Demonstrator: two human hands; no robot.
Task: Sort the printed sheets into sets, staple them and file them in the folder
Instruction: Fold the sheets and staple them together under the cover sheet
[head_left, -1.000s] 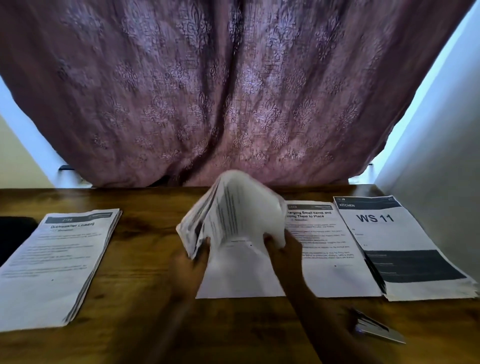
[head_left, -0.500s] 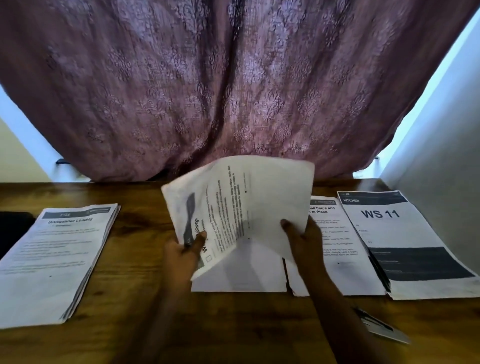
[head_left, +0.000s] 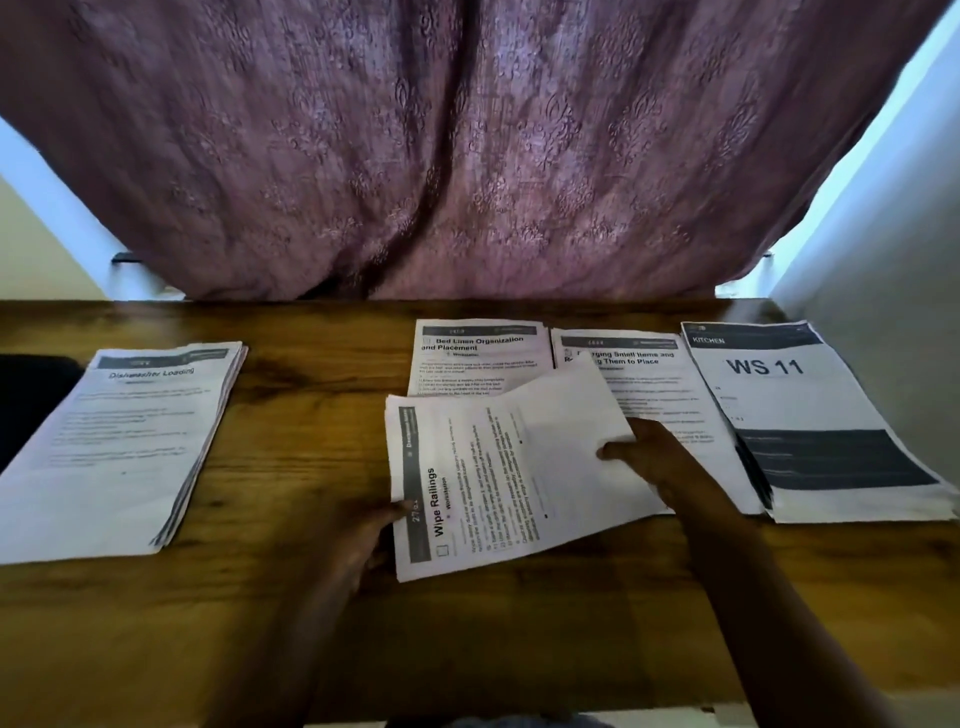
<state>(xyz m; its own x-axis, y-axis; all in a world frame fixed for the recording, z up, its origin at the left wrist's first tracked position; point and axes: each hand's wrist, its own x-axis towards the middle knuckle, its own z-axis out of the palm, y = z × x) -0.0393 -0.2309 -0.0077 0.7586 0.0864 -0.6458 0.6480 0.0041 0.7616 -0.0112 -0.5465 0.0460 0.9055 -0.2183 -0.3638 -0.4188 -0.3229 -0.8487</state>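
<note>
white "wipe railings" sheets (head_left: 498, 483), pinched by fingers (head_left: 615, 451) of left hand (head_left: 358, 540) and right hand (head_left: 654, 467).

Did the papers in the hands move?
Yes. The held sheets dropped toward the table; their top no longer overlaps the curtain.

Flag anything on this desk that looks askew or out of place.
The Wipe Railings sheets, held by the left hand and right hand, are turned sideways and overlap the Bed Linen stack and the Small Items stack. The Dishwasher Loading stack has fanned edges.
</note>
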